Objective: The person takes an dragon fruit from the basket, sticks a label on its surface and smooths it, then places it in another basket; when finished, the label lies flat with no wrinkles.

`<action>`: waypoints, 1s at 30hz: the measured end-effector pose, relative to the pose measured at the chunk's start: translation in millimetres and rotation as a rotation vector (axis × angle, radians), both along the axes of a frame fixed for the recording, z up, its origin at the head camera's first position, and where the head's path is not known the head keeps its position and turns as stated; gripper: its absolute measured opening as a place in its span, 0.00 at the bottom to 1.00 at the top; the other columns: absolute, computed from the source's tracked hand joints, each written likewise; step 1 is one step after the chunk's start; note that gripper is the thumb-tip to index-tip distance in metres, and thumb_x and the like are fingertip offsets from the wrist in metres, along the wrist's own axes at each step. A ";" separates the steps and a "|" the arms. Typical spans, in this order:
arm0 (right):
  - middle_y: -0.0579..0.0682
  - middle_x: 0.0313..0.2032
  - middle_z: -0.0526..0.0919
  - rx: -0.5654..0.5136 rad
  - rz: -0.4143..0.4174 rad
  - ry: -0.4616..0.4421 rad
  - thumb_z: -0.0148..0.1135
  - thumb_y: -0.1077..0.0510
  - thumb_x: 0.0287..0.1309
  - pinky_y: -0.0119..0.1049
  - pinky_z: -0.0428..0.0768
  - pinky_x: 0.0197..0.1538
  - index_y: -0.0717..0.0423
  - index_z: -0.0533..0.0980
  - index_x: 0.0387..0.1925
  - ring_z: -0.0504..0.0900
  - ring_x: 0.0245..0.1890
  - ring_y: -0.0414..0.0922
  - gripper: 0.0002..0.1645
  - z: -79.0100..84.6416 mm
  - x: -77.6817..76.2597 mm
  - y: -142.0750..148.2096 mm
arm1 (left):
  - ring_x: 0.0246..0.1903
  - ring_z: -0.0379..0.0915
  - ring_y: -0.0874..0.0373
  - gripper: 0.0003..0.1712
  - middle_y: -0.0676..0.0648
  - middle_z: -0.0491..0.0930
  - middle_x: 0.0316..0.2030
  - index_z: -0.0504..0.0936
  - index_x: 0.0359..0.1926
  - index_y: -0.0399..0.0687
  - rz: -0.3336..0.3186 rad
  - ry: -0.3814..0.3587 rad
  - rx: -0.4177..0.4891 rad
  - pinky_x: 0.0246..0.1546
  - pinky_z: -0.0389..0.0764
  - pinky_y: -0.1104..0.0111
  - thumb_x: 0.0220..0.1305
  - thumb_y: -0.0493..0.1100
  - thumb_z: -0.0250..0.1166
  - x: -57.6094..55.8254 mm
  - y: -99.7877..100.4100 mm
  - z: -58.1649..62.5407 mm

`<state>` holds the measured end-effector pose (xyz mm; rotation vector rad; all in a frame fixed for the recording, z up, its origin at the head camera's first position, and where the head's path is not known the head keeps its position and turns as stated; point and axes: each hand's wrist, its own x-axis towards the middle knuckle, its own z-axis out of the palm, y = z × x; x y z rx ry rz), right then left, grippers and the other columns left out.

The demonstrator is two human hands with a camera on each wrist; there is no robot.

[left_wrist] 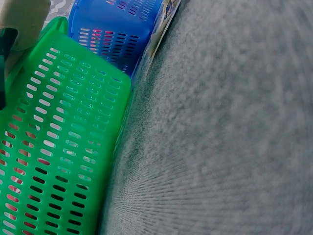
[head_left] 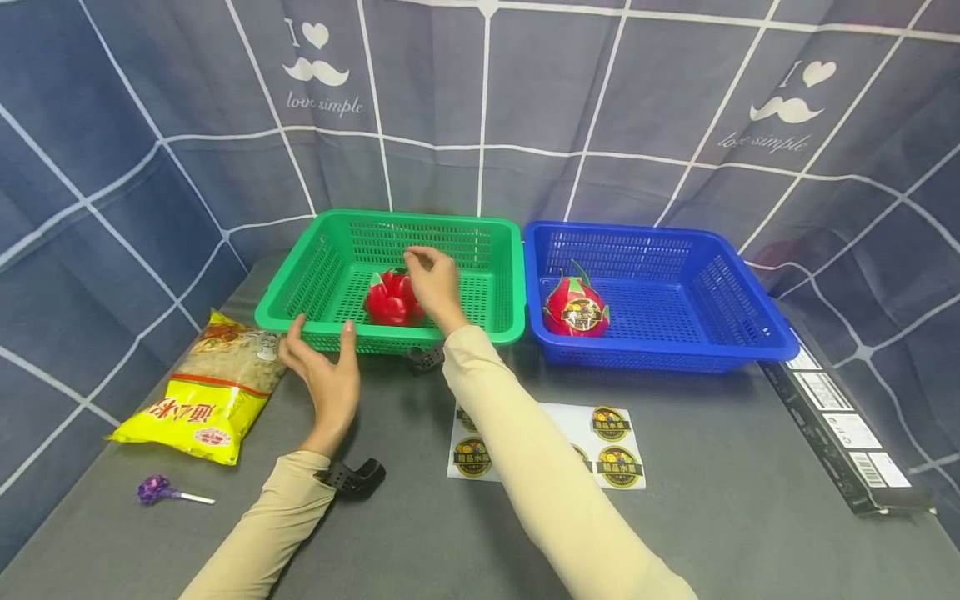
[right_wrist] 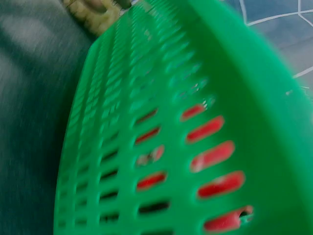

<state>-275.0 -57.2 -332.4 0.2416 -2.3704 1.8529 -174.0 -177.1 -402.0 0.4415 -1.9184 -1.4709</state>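
Observation:
A red dragon fruit [head_left: 392, 298] lies in the green basket [head_left: 352, 331], slightly blurred, and shows red through the slots in the right wrist view. My right hand [head_left: 437, 287] reaches over the front rim with bent fingers at the fruit's top right. Its fingertips seem to pinch the fruit's top, though the contact is partly hidden. My left hand [head_left: 327, 379] is at the basket's front left corner, fingers and thumb apart, holding nothing. In the blue basket [head_left: 667, 354], another dragon fruit [head_left: 573, 304] bears a round black and gold sticker.
A sticker sheet [head_left: 547, 414] lies under my right forearm. Left of the green basket are a yellow food bag [head_left: 206, 392] and a purple lollipop [head_left: 157, 490]. A long black box [head_left: 843, 425] lies at the right. A grey checked curtain [head_left: 547, 92] hangs behind the baskets.

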 end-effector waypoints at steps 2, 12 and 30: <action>0.49 0.45 0.81 0.050 -0.030 -0.010 0.50 0.53 0.62 0.32 0.77 0.41 0.52 0.77 0.48 0.79 0.41 0.43 0.16 -0.4 0.6 -1.0 | 0.69 0.33 0.56 0.40 0.44 0.37 0.66 0.51 0.64 0.53 0.004 0.000 0.006 0.67 0.48 0.59 0.57 0.60 0.58 0.7 -0.7 0.2; 0.61 0.63 0.56 0.416 -0.027 -0.258 0.53 0.38 0.56 0.50 0.66 0.59 0.55 0.51 0.66 0.56 0.63 0.58 0.44 -2.3 -2.9 0.4 | 0.69 0.33 0.54 0.40 0.44 0.36 0.66 0.51 0.64 0.53 -0.006 0.006 -0.001 0.67 0.48 0.58 0.57 0.60 0.58 -0.5 0.0 -0.4; 0.60 0.66 0.55 0.126 0.210 -0.626 0.54 0.36 0.53 0.45 0.71 0.58 0.57 0.23 0.68 0.67 0.61 0.52 0.63 -3.5 -5.7 9.1 | 0.68 0.35 0.52 0.39 0.42 0.37 0.66 0.51 0.64 0.51 -0.003 0.006 -0.023 0.66 0.49 0.55 0.58 0.57 0.58 2.3 -0.2 2.2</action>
